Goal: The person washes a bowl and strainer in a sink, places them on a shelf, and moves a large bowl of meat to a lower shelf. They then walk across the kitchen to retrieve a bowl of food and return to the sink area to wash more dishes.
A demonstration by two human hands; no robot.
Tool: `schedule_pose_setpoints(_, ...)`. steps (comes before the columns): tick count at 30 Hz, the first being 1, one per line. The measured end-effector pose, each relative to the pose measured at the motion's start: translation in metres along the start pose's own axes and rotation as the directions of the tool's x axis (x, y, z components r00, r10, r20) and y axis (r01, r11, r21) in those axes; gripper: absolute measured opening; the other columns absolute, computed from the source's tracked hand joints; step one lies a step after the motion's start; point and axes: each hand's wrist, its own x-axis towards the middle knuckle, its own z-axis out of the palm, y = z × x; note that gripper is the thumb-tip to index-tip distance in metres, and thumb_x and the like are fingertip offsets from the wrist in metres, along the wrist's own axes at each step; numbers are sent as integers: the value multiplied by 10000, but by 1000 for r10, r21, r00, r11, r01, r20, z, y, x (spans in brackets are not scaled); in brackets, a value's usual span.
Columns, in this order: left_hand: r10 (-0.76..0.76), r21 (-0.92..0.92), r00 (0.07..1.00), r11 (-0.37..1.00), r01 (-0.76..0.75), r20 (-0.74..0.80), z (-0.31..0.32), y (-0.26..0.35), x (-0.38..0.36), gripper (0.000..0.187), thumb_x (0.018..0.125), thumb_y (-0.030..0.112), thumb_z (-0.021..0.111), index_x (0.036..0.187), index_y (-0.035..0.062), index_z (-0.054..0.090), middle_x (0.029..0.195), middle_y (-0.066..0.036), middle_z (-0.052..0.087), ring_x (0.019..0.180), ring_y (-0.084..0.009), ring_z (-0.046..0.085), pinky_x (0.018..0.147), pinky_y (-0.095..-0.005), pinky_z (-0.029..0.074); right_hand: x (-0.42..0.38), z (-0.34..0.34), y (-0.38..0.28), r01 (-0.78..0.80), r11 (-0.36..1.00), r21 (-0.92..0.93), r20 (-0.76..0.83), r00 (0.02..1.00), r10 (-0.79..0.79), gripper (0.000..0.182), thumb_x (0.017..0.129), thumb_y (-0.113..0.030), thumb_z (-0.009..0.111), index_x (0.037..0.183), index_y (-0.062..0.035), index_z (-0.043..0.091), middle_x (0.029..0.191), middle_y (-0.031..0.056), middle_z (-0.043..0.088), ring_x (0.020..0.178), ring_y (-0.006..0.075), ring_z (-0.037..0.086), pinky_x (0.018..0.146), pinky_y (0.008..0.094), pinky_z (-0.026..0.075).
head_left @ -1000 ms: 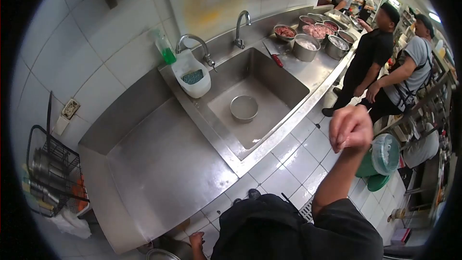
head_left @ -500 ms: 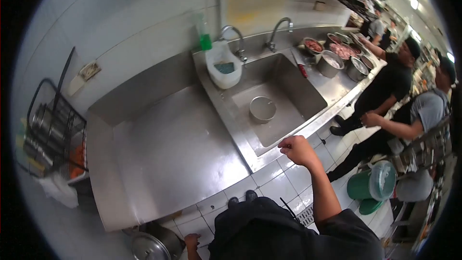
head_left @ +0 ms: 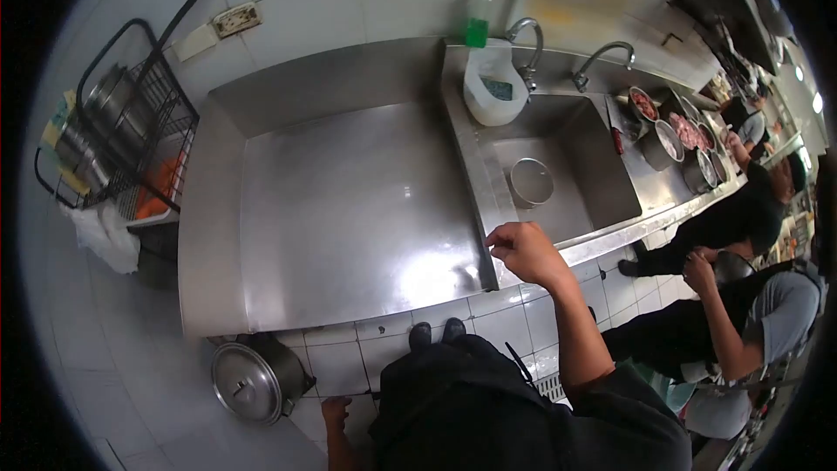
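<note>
My right hand (head_left: 526,253) is raised over the front edge of the sink unit, with its fingers pinched together. Whatever it may hold is too small to make out. Low at my left side, near a lidded steel pot (head_left: 253,381), is my left hand (head_left: 336,412), its fingers curled and its contents hidden. Beyond my right hand lies a steel sink basin (head_left: 575,153) with a round metal bowl (head_left: 532,183) in it. A white container (head_left: 493,109) with a green scouring pad stands at the basin's back left corner.
A steel worktop (head_left: 349,209) spans the middle. A wire rack (head_left: 166,122) with metal pots stands left. Beside the sink lie a red-handled knife (head_left: 617,141) and several bowls of meat. Two co-workers (head_left: 732,218) (head_left: 741,323) stand at the right, with more people behind.
The view has turned, so the worktop, sink and rack sit differently in the frame. One co-worker at the right now has a metal bowl near the hands. My right hand stays pinched.
</note>
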Motion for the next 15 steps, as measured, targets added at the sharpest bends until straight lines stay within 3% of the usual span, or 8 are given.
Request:
schedule_pose_setpoints(2,0,-10,1000,1000,0,12,-10,-22,18,252,616,78,691,845,1,620,735,-112,610,636,-230,588,574,-366,498,4,5,-4,10,1000,3,35,999,-10,131,696,-29,576,809,-7,639,824,169,624,788,316,595,721,373,456)
schedule_pose_setpoints(3,251,396,959,874,-282,128,-17,-43,41,274,608,114,700,859,28,631,766,-119,621,682,-253,598,616,-379,495,7,8,-7,18,1000,5,62,998,-18,132,692,-21,581,810,-5,638,830,168,624,790,316,595,724,371,456)
schedule_pose_setpoints(4,396,680,858,533,-504,326,-19,-71,57,297,601,149,709,874,55,642,796,-126,632,727,-275,609,658,-392,493,9,9,-11,56,997,-49,55,997,-54,115,702,-14,600,812,6,628,791,142,613,749,261,595,689,327,460)
schedule_pose_setpoints(6,293,324,956,903,-282,14,-14,-91,54,304,618,269,692,859,88,657,847,-123,633,802,-302,599,709,-399,475,12,11,-19,71,996,-60,80,995,-66,111,700,-9,605,807,2,632,793,153,601,743,276,589,685,341,459)
schedule_pose_setpoints(8,656,775,710,299,-556,256,-20,-91,44,313,686,352,621,796,60,651,827,-128,631,797,-302,598,700,-394,469,20,16,-23,90,993,-71,77,993,-84,103,703,-7,604,801,-3,635,799,153,590,733,286,584,682,350,461)
schedule_pose_setpoints(10,243,207,962,954,-215,-123,-10,-71,15,291,706,337,597,772,59,654,842,-140,628,808,-303,598,707,-398,469,25,23,-25,46,999,3,64,997,-46,100,691,0,628,790,7,632,782,138,576,712,255,583,661,324,459)
schedule_pose_setpoints(12,620,759,757,387,-524,206,-18,-80,16,298,658,311,644,818,61,667,887,-150,630,823,-291,605,736,-383,472,30,29,-36,17,999,32,94,995,-20,112,683,25,625,795,22,627,770,125,574,690,217,587,647,312,455)
schedule_pose_setpoints(15,397,489,918,802,-343,-7,-10,-99,17,326,612,300,674,825,54,665,894,-144,632,843,-296,602,754,-385,468,39,41,-48,32,999,27,155,987,-36,126,682,48,612,807,30,619,730,108,574,655,182,575,622,277,445)
